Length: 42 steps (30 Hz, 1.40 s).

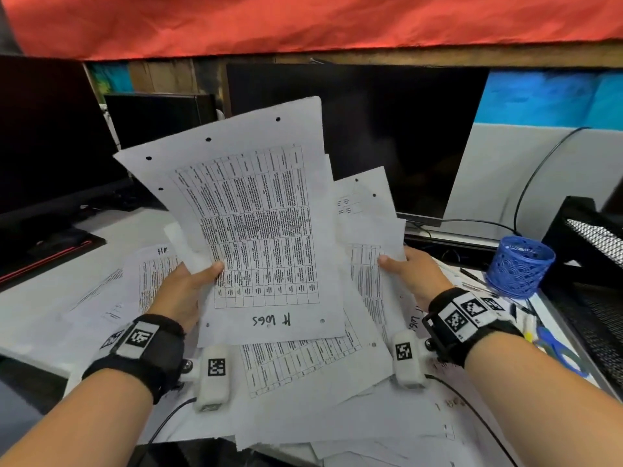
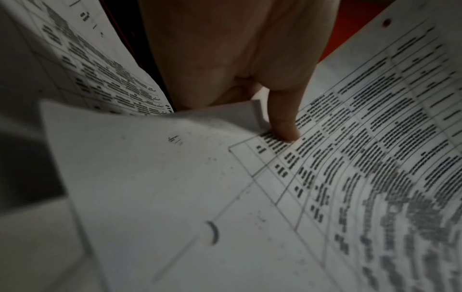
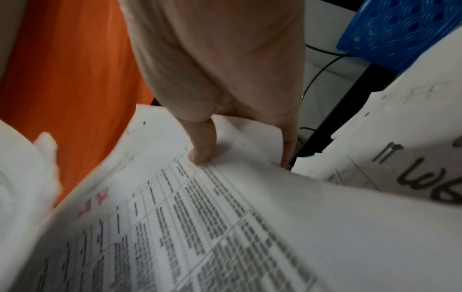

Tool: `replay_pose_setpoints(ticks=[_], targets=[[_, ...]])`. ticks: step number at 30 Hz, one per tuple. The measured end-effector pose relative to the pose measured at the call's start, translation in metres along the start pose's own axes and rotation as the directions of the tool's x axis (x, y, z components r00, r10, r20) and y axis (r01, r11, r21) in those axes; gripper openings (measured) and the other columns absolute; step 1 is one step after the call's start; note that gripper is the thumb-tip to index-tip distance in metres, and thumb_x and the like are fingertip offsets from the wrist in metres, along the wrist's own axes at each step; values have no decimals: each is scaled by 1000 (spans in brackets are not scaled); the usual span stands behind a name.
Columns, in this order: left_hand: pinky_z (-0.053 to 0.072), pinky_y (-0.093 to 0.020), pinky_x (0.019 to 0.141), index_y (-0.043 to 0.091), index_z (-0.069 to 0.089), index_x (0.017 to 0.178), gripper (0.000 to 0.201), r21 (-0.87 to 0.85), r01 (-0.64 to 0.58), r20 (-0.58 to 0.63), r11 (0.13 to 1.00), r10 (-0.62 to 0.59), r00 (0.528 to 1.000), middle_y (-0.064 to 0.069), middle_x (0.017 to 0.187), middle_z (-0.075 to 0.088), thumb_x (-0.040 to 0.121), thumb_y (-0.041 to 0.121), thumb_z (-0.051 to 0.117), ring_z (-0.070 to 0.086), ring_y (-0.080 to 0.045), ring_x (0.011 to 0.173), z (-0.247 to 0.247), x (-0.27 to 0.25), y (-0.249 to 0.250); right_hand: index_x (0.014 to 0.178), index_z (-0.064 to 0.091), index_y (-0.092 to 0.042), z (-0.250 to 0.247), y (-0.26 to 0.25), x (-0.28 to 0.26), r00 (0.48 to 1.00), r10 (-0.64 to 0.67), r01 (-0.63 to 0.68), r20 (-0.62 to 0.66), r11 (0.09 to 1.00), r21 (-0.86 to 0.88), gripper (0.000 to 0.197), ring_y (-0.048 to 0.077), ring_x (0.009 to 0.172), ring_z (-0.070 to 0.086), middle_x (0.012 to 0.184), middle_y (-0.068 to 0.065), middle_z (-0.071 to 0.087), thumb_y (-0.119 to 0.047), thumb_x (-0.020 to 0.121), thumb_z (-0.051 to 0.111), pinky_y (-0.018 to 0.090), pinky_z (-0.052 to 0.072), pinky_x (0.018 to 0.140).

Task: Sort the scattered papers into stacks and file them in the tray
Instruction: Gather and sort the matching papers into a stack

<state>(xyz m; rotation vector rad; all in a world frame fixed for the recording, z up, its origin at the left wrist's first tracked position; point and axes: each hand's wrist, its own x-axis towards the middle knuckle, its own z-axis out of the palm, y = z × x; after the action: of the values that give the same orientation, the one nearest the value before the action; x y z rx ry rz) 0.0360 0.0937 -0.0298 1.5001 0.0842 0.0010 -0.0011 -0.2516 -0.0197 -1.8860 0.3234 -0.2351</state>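
My left hand [image 1: 192, 281] pinches the left edge of a printed table sheet [image 1: 256, 224] marked "H logs", lifted above the desk, its thumb [image 2: 283, 122] pressing on the print. Behind it to the right, my right hand [image 1: 404, 267] grips a bunch of other sheets [image 1: 367, 210], thumb [image 3: 202, 142] on top. More scattered papers [image 1: 303, 372] cover the desk below both hands. The black mesh tray [image 1: 593, 237] stands at the far right edge.
A blue perforated pen cup [image 1: 519, 264] stands right of my right hand, with pens and blue scissors [image 1: 556, 348] lying near it. Dark monitors [image 1: 387, 136] and cables fill the back. A red cloth [image 1: 303, 21] hangs overhead.
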Motion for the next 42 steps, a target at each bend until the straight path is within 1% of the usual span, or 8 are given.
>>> replay_pose_setpoints(ticks=[6, 11, 15, 20, 25, 31, 34, 42], targets=[[43, -40, 98, 15, 59, 120, 31, 226, 9, 11, 974, -12, 1000, -2, 113, 66, 89, 20, 64, 61, -18, 100, 0, -4, 0, 92, 67, -18, -17, -12, -9, 992, -100, 88, -79, 985, -146, 7, 6, 64, 61, 75, -8, 66, -23, 90, 64, 18, 42, 51], [44, -27, 80, 12, 58, 127, 43, 633, 65, 22, 771, -101, 995, -5, 117, 63, 90, 35, 62, 57, -22, 101, 4, -7, -7, 92, 64, -16, -55, -21, -9, 979, -107, 70, -174, 977, -203, 12, 11, 65, 58, 76, -2, 64, -27, 89, 64, 23, 40, 54], [44, -22, 57, 15, 63, 103, 16, 417, -7, -53, 909, 32, 998, 3, 87, 69, 94, 27, 59, 64, -12, 73, 10, -13, -3, 86, 67, -3, -83, -24, -6, 970, -103, 23, -221, 941, -336, 28, 18, 60, 52, 72, 8, 62, -31, 87, 66, 25, 36, 52], [56, -40, 79, 15, 69, 100, 12, 131, -93, -54, 987, 101, 993, -2, 90, 75, 92, 19, 62, 72, -20, 80, 22, -14, 26, 82, 64, -13, -87, -38, -7, 976, -144, 53, -163, 883, -466, 20, 10, 58, 52, 66, -3, 59, -32, 87, 66, 24, 36, 45], [51, -13, 54, 17, 66, 98, 10, 125, -199, 73, 972, 191, 979, 5, 80, 71, 94, 13, 58, 69, 2, 68, 56, -24, 48, 83, 64, 1, -64, -57, -11, 983, -174, 119, -64, 856, -503, 31, 29, 69, 58, 77, 19, 63, -30, 86, 65, 25, 33, 51], [45, -9, 62, 23, 60, 118, 27, 188, -273, 161, 943, 245, 956, 23, 87, 64, 94, 14, 58, 61, 12, 75, 79, -21, 47, 92, 35, -18, -53, -69, -20, 989, -148, 138, 19, 855, -499, 23, -7, 66, 29, 74, -18, 27, -3, 94, 52, -3, 28, 56], [42, 0, 50, 24, 57, 120, 32, 152, -278, 153, 948, 256, 955, 21, 87, 63, 94, 5, 55, 60, 19, 64, 81, -21, 41, 72, 45, -19, -58, -55, -17, 991, -133, 118, 2, 875, -470, 28, -2, 57, 32, 63, -10, 39, -4, 93, 54, 9, 30, 50], [44, -3, 48, 14, 61, 120, 27, 74, -168, 1, 983, 169, 986, 11, 92, 66, 96, 8, 53, 61, 8, 70, 64, -18, 27, 100, 73, -20, -71, 21, -21, 975, 133, -60, 178, 928, -367, 24, 21, 82, 72, 88, 0, 76, -27, 77, 74, 37, 57, 78]])
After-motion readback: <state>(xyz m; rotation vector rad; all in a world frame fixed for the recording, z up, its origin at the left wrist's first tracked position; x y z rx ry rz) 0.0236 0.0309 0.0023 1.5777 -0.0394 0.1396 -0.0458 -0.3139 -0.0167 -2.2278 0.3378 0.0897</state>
